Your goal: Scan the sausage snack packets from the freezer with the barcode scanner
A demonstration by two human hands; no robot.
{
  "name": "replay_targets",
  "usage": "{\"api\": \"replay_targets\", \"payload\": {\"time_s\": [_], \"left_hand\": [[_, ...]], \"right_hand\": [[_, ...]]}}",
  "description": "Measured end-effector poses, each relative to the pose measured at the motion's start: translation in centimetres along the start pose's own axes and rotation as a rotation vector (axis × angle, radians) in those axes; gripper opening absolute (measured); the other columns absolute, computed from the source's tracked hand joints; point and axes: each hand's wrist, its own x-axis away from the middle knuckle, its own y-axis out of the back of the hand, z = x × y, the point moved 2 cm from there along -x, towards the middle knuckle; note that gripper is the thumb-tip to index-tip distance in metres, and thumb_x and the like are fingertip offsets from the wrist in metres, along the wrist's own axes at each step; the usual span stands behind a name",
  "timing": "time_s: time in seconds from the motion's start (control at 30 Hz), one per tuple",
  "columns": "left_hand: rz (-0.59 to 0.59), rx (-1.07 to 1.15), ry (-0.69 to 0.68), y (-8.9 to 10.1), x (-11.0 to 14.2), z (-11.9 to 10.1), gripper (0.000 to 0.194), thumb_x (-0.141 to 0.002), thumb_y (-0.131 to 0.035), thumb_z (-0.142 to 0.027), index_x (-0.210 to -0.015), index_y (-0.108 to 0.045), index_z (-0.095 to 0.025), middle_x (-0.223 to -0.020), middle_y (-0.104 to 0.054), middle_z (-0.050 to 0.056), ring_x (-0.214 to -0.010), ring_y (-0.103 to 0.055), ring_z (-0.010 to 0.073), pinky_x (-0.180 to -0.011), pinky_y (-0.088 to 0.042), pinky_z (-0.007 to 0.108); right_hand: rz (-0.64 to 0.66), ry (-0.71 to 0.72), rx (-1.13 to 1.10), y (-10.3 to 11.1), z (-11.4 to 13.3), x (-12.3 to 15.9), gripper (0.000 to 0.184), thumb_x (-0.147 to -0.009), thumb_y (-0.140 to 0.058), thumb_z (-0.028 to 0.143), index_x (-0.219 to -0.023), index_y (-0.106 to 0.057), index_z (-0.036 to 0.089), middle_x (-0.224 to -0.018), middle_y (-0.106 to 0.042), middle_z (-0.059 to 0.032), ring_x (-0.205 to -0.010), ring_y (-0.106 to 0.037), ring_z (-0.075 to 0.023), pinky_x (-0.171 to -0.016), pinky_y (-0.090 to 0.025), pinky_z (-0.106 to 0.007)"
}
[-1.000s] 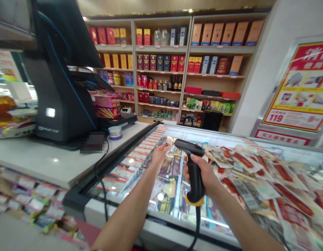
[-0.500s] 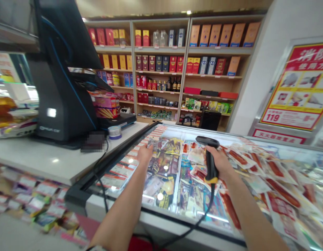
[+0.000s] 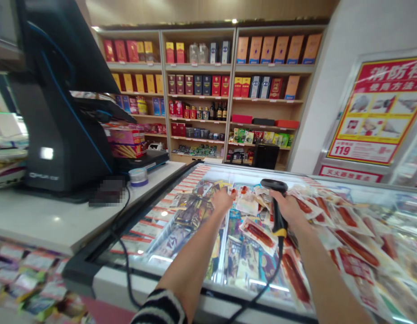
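My right hand (image 3: 289, 208) is wrapped round the handle of a black barcode scanner (image 3: 274, 184) with a yellow-tipped grip. Its cable hangs down toward the front edge of the glass-topped freezer (image 3: 109, 281). My left hand (image 3: 223, 200) reaches over the glass with the thumb apart from the fingers; no item shows in it. Just right of it lie vacuum-packed sausages, among them a whitish pack (image 3: 248, 205). Another sausage pack (image 3: 259, 235) lies nearer me, left of the cable. Under the glass, colourful packets (image 3: 191, 215) fill the compartments.
More packed sausages (image 3: 357, 247) are heaped on the right. At left, a counter (image 3: 29, 225) carries a black checkout terminal (image 3: 63, 135), a snack box (image 3: 127, 143) and a round tub (image 3: 138, 177). Shelves of boxed goods (image 3: 198, 85) stand behind; a red-yellow poster (image 3: 380, 108) hangs right.
My left hand has moved right across the glass toward the sausage packs. My right hand still holds the scanner, now slightly further right and lower. The view has shifted a little to the right.
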Motion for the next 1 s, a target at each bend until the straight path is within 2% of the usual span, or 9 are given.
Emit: {"api": "replay_targets", "payload": {"time_s": [0.1, 0.2, 0.3, 0.4, 0.5, 0.6, 1.0], "left_hand": [[0.013, -0.043, -0.047, -1.6, -0.1, -1.4, 0.04, -0.069, -0.045, -0.046, -0.088, -0.061, -0.015, -0.096, -0.058, 0.014, -0.095, -0.048, 0.0284, -0.075, -0.036, 0.04], [0.013, -0.084, -0.113, -1.6, -0.2, -0.4, 0.025, -0.072, -0.044, -0.032, -0.083, -0.062, -0.017, -0.093, -0.059, 0.011, -0.093, -0.048, 0.0252, -0.076, -0.035, 0.038], [-0.023, -0.121, -0.171, -0.3, 0.0, 2.2, 0.024, -0.076, -0.038, -0.021, -0.082, -0.061, -0.019, -0.09, -0.06, 0.009, -0.092, -0.048, 0.0228, -0.078, -0.033, 0.037], [-0.099, -0.145, -0.226, 1.7, 0.5, 4.6, 0.027, -0.078, -0.035, -0.017, -0.091, -0.058, -0.02, -0.101, -0.056, 0.008, -0.099, -0.044, 0.0225, -0.082, -0.03, 0.037], [-0.171, -0.159, -0.274, 3.6, 1.0, 6.0, 0.03, -0.079, -0.033, -0.016, -0.099, -0.054, -0.022, -0.11, -0.052, 0.006, -0.104, -0.04, 0.0211, -0.087, -0.025, 0.037], [-0.217, -0.171, -0.296, 4.8, 1.3, 6.6, 0.029, -0.079, -0.034, -0.016, -0.098, -0.055, -0.023, -0.11, -0.052, 0.006, -0.104, -0.04, 0.0212, -0.09, -0.021, 0.039], [-0.279, -0.175, -0.33, 4.9, 1.3, 7.8, 0.03, -0.077, -0.034, -0.012, -0.095, -0.056, -0.023, -0.109, -0.053, 0.004, -0.103, -0.04, 0.0215, -0.093, -0.016, 0.041]], "right_hand": [[0.045, -0.005, -0.082, -0.6, 0.3, 0.5, 0.032, -0.067, -0.048, 0.046, -0.051, -0.047, 0.018, -0.037, -0.051, -0.001, -0.034, -0.047, -0.0112, -0.033, -0.036, -0.021], [0.12, -0.023, -0.177, -1.6, 0.7, 1.1, 0.029, -0.067, -0.05, 0.042, -0.053, -0.046, 0.017, -0.038, -0.049, 0.0008, -0.033, -0.046, -0.0096, -0.033, -0.036, -0.02], [0.215, -0.046, -0.276, -2.8, 1.1, 1.9, 0.025, -0.067, -0.05, 0.039, -0.057, -0.046, 0.016, -0.04, -0.05, 0.0018, -0.033, -0.045, -0.0086, -0.032, -0.036, -0.019], [0.3, -0.082, -0.348, -4.0, 1.2, 2.9, 0.024, -0.067, -0.051, 0.039, -0.062, -0.047, 0.016, -0.044, -0.052, 0.0018, -0.034, -0.046, -0.0089, -0.032, -0.037, -0.019], [0.362, -0.112, -0.376, -4.8, 1.1, 3.6, 0.026, -0.067, -0.052, 0.041, -0.066, -0.049, 0.015, -0.045, -0.052, 0.0019, -0.034, -0.046, -0.0093, -0.03, -0.037, -0.02], [0.385, -0.114, -0.391, -5.1, 1.0, 3.9, 0.027, -0.067, -0.052, 0.042, -0.066, -0.049, 0.015, -0.044, -0.05, 0.0018, -0.033, -0.046, -0.0091, -0.029, -0.035, -0.02], [0.428, -0.107, -0.402, -5.1, 1.0, 3.9, 0.029, -0.067, -0.05, 0.044, -0.064, -0.049, 0.015, -0.044, -0.05, 0.0021, -0.033, -0.045, -0.0094, -0.029, -0.036, -0.021]]}}
